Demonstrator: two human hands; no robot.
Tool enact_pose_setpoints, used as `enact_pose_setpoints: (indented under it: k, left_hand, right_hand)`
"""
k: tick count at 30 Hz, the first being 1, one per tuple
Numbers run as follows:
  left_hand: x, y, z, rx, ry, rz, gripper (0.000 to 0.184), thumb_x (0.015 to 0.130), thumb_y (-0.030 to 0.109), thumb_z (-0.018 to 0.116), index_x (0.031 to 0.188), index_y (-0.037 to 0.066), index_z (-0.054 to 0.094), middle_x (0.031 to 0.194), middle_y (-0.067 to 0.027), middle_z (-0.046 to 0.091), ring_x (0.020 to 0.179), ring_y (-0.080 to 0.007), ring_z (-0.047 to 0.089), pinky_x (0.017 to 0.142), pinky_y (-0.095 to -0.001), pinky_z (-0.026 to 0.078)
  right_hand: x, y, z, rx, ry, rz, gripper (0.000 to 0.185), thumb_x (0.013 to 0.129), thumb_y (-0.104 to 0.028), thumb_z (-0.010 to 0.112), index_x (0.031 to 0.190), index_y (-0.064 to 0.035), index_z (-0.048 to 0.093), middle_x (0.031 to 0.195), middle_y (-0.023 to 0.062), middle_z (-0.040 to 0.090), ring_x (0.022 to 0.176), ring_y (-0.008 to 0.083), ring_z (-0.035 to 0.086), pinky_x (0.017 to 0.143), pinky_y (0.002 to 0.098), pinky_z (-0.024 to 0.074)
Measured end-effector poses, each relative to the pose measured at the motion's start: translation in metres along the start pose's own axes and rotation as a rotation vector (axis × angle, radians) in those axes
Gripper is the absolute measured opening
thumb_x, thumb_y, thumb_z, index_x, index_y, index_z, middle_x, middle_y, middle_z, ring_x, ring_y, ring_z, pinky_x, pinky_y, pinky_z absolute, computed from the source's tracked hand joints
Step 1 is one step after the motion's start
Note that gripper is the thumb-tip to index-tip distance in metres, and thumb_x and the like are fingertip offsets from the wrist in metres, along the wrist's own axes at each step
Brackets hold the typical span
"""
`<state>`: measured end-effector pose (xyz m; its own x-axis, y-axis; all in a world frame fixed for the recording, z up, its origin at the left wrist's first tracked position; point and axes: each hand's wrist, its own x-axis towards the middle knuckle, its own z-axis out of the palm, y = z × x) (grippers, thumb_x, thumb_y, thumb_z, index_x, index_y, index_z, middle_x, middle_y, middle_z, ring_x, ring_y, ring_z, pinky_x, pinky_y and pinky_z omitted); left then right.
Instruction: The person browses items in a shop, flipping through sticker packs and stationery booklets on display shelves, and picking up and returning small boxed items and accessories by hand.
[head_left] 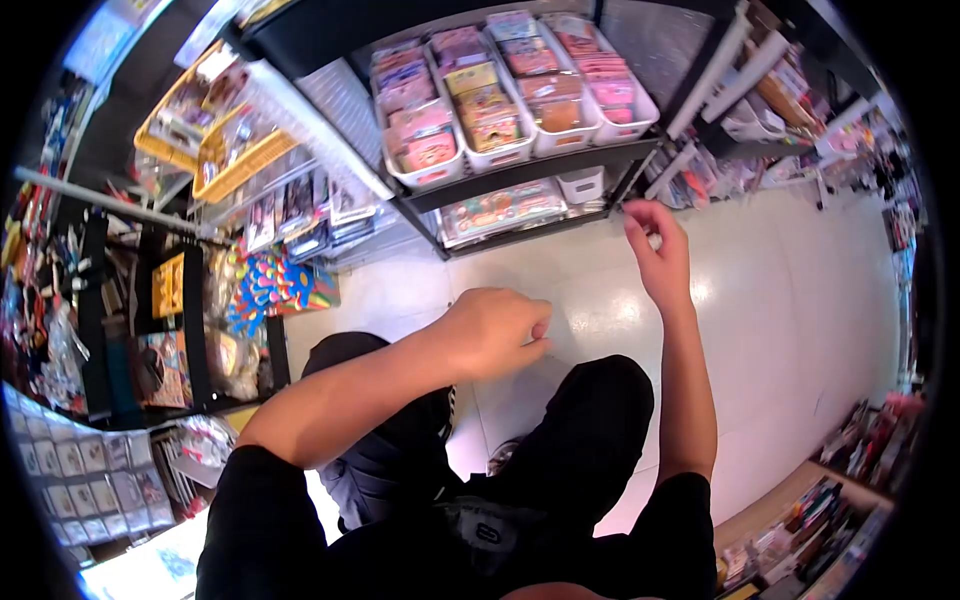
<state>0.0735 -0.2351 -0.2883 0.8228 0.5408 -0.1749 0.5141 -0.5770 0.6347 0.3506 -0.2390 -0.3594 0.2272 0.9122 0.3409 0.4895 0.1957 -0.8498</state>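
Note:
My left hand (495, 333) hangs over the floor in front of my knees, back of the hand upward. Its fingers are curled inward, and nothing shows in them. Farther forward and to the right, my right hand (660, 250) is raised near the right end of the low shelf, with fingers loosely bent and no object visible in it. Neither hand touches the goods. Nearest to both are white plastic bins (499, 154) on the shelf, filled with upright colourful packets (484, 108). Flat packages (503, 212) lie on the level below.
Yellow baskets (243, 172) of small goods stand at left, above dark packs (300, 212). A bunch of blue, red and yellow knobbly items (270, 289) hangs lower. Black shelf posts (690, 100) rise at right. Pale tiled floor (770, 300) stretches to the right; filled boxes (800, 535) stand behind.

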Motion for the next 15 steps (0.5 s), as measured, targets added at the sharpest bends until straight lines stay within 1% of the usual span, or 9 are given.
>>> enact_pose_setpoints:
  k: [2, 3, 4, 6, 7, 9, 10, 12, 15]
  left_hand:
    - [0.004, -0.007, -0.006, 0.054, -0.104, -0.046, 0.023, 0.088, 0.029, 0.064, 0.091, 0.007, 0.062, 0.080, -0.0140, 0.066, 0.081, -0.0362, 0.064, 0.074, -0.0463, 0.050]
    - [0.002, -0.011, -0.007, 0.044, -0.090, -0.055, 0.023, 0.088, 0.029, 0.064, 0.091, 0.007, 0.062, 0.080, -0.0140, 0.066, 0.081, -0.0362, 0.064, 0.074, -0.0463, 0.050]
    - [0.000, -0.015, -0.006, 0.072, -0.128, -0.040, 0.025, 0.089, 0.031, 0.063, 0.090, 0.006, 0.063, 0.081, -0.0143, 0.067, 0.082, -0.0362, 0.064, 0.074, -0.0467, 0.050]
    - [-0.002, -0.017, -0.005, 0.089, -0.159, -0.033, 0.027, 0.089, 0.032, 0.063, 0.088, 0.005, 0.064, 0.081, -0.0145, 0.068, 0.082, -0.0362, 0.065, 0.075, -0.0472, 0.050]
    - [-0.004, -0.013, -0.005, 0.090, -0.202, -0.064, 0.028, 0.088, 0.033, 0.063, 0.087, 0.005, 0.065, 0.081, -0.0148, 0.068, 0.083, -0.0362, 0.066, 0.075, -0.0474, 0.050]
    - [-0.008, -0.013, -0.005, 0.093, -0.238, -0.093, 0.030, 0.088, 0.034, 0.063, 0.086, 0.004, 0.065, 0.081, -0.0150, 0.068, 0.083, -0.0361, 0.066, 0.074, -0.0477, 0.051]
    - [-0.012, -0.013, -0.003, 0.096, -0.249, -0.097, 0.031, 0.088, 0.035, 0.063, 0.087, 0.004, 0.065, 0.081, -0.0155, 0.068, 0.083, -0.0364, 0.066, 0.074, -0.0480, 0.051]
    - [-0.017, -0.012, -0.003, 0.099, -0.253, -0.101, 0.032, 0.088, 0.036, 0.063, 0.087, 0.004, 0.065, 0.081, -0.0159, 0.068, 0.083, -0.0366, 0.067, 0.074, -0.0483, 0.051]
    - [-0.030, -0.011, -0.006, 0.056, -0.274, -0.134, 0.034, 0.089, 0.036, 0.062, 0.088, 0.002, 0.065, 0.082, -0.0173, 0.068, 0.084, -0.0373, 0.067, 0.076, -0.0483, 0.052]
  right_hand:
    - [0.040, -0.043, 0.029, -0.053, -0.102, -0.134, 0.016, 0.093, -0.010, 0.062, 0.107, -0.0017, 0.065, 0.094, 0.0035, 0.064, 0.081, 0.0116, 0.058, 0.075, 0.0265, 0.0456]
    - [0.059, -0.059, 0.045, -0.030, -0.154, -0.194, 0.017, 0.092, -0.011, 0.064, 0.106, -0.0019, 0.065, 0.096, 0.0049, 0.064, 0.086, 0.0159, 0.060, 0.079, 0.0290, 0.0467]
    - [0.075, -0.074, 0.061, -0.005, -0.202, -0.252, 0.019, 0.091, -0.012, 0.066, 0.106, -0.0021, 0.065, 0.099, 0.0064, 0.064, 0.091, 0.0202, 0.063, 0.084, 0.0314, 0.0478]
    - [0.107, -0.104, 0.090, -0.270, -0.232, -0.450, 0.028, 0.086, -0.015, 0.070, 0.111, -0.0036, 0.064, 0.108, 0.0091, 0.064, 0.105, 0.0291, 0.061, 0.094, 0.0374, 0.0466]
    - [0.118, -0.107, 0.108, -0.267, -0.248, -0.451, 0.028, 0.086, -0.015, 0.070, 0.111, -0.0036, 0.064, 0.108, 0.0091, 0.064, 0.105, 0.0291, 0.061, 0.094, 0.0374, 0.0466]
    - [0.143, -0.108, 0.137, -0.379, -0.293, -0.578, 0.037, 0.085, -0.022, 0.072, 0.118, -0.0098, 0.063, 0.123, 0.0103, 0.061, 0.122, 0.0330, 0.053, 0.102, 0.0432, 0.0440]
    - [0.149, -0.108, 0.148, -0.379, -0.297, -0.582, 0.037, 0.085, -0.022, 0.072, 0.118, -0.0098, 0.063, 0.123, 0.0103, 0.061, 0.122, 0.0330, 0.053, 0.102, 0.0432, 0.0440]
    - [0.159, -0.106, 0.165, -0.492, -0.422, -0.660, 0.047, 0.081, -0.023, 0.075, 0.124, -0.0086, 0.059, 0.121, 0.0106, 0.060, 0.117, 0.0309, 0.054, 0.101, 0.0420, 0.0436]
    - [0.162, -0.106, 0.175, -0.578, -0.398, -0.675, 0.046, 0.081, -0.024, 0.075, 0.119, -0.0071, 0.057, 0.120, 0.0107, 0.060, 0.117, 0.0310, 0.054, 0.101, 0.0418, 0.0432]
